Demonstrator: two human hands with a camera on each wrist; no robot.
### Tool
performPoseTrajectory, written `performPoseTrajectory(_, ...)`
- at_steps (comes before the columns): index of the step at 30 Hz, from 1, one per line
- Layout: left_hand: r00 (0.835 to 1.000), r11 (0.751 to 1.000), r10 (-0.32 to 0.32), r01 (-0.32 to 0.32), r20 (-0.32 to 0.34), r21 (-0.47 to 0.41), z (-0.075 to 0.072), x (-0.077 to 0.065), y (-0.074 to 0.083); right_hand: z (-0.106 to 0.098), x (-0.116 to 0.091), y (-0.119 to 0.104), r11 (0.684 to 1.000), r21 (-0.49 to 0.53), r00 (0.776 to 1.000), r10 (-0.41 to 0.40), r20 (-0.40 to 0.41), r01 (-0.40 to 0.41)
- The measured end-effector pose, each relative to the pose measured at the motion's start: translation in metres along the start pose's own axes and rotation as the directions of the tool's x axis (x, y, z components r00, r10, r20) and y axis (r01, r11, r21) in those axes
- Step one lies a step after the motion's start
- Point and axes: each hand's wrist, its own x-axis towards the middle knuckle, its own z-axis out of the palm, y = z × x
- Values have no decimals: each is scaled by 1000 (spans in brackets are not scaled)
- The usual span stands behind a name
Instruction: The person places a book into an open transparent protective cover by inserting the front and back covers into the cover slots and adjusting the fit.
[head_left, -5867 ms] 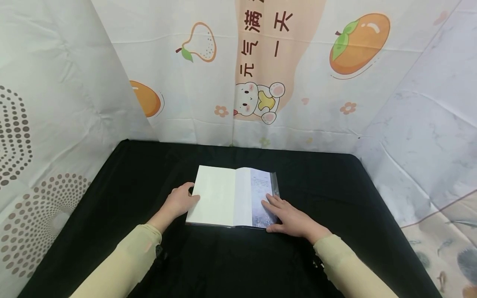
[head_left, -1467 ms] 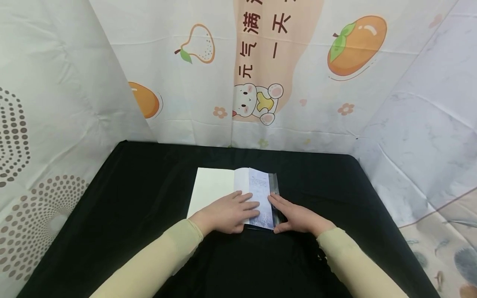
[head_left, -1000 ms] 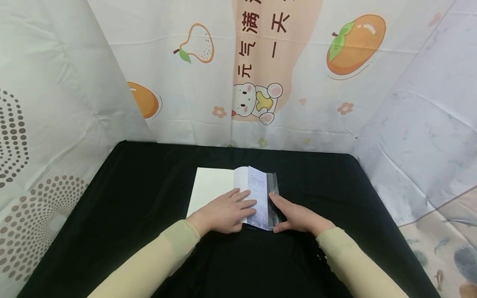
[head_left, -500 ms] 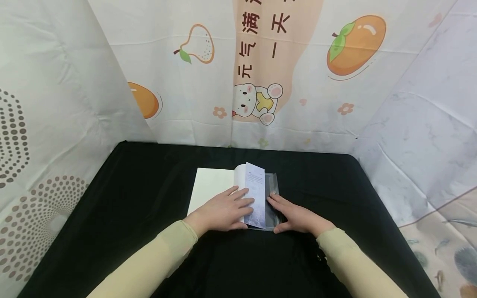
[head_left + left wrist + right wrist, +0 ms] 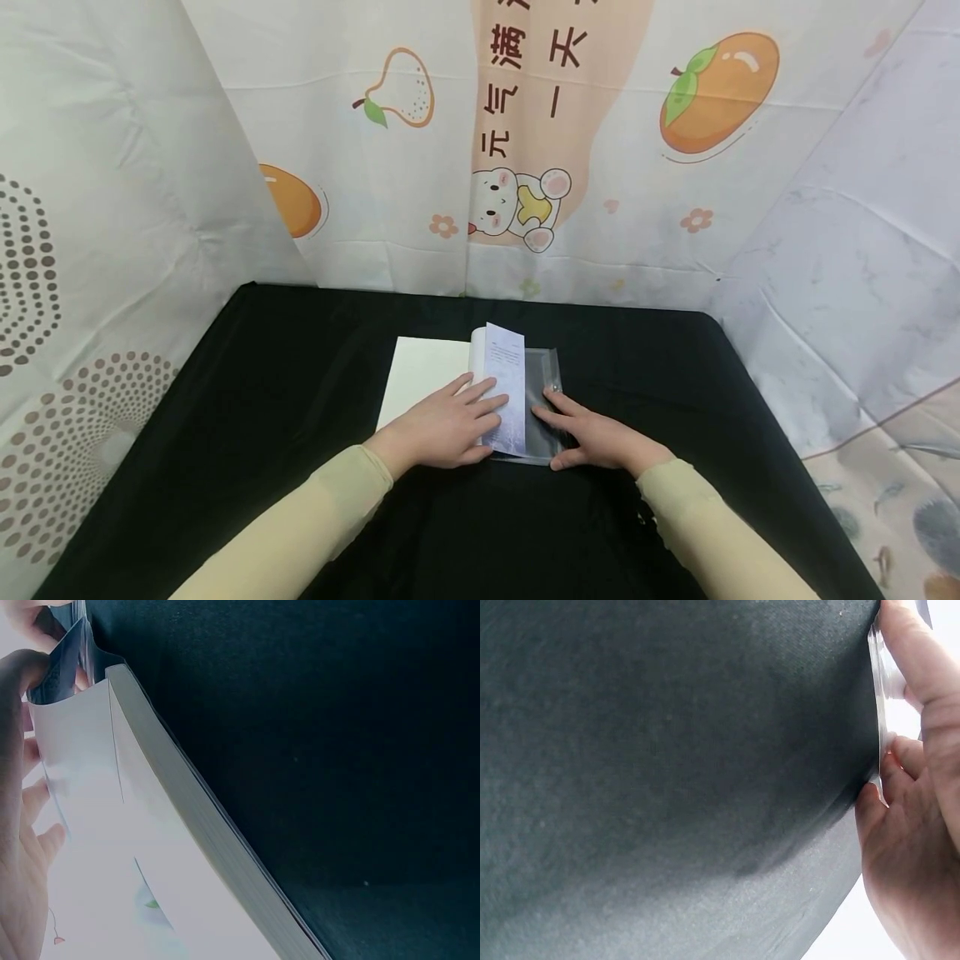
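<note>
The left hand (image 5: 446,425) lays its fingers apart and fairly straight across the printed flap (image 5: 508,358), which tilts up off the clear plastic cover (image 5: 540,375). The right hand (image 5: 600,437), fingers also apart, touches that cover along its right side, the thumb at the near corner. All this belongs to one book (image 5: 423,375), spread in the middle of the surface (image 5: 330,350); the left hand hides the near part of its cream page and part of the flap. Two pale sleeves (image 5: 300,525) cross the black cloth from the near side, the left one blocking a wide strip of it. Behind the far edge hangs a white curtain (image 5: 420,183) printed with a mango (image 5: 720,92) and a bear (image 5: 498,200); a dotted sheet (image 5: 75,250) flanks the left, a marbled sheet (image 5: 862,208) the right.
</note>
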Motion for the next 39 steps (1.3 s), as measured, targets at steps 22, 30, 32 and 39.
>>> performPoseTrajectory(22,998,998,-55,55,-20,0,-6,-9,-9,1,-1,0,1000,15,1000,-13,-14,13)
performPoseTrajectory(30,997,998,-67,67,-34,5,-7,-12,-12,2,-1,2,1000,11,1000,-19,-17,19)
performPoseTrajectory(32,997,997,-71,71,-33,3,-7,-13,-13,2,-1,2,1000,12,1000,-21,-18,21)
performPoseTrajectory(39,996,995,-94,94,-5,-33,-6,-16,-13,1,-1,1,999,14,999,-30,-24,30)
